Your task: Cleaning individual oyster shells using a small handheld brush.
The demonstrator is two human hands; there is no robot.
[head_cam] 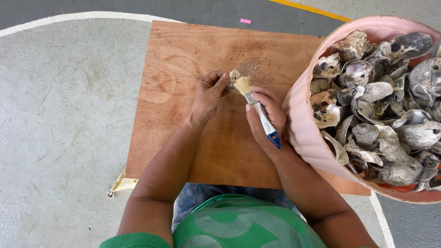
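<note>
— So, what are the hands doing over that plywood board?

— Well, the left hand is pinching a small oyster shell between thumb and fingertips, its grip closed on it, just above the board's far half. The right hand is wrapping tightly around a paintbrush, white handle, blue tip, its bristles touching the shell.

— And beside them?

— A pink basin of grey oyster shells is sitting on the board's right edge. Grit is lying just beyond the shell.
</note>
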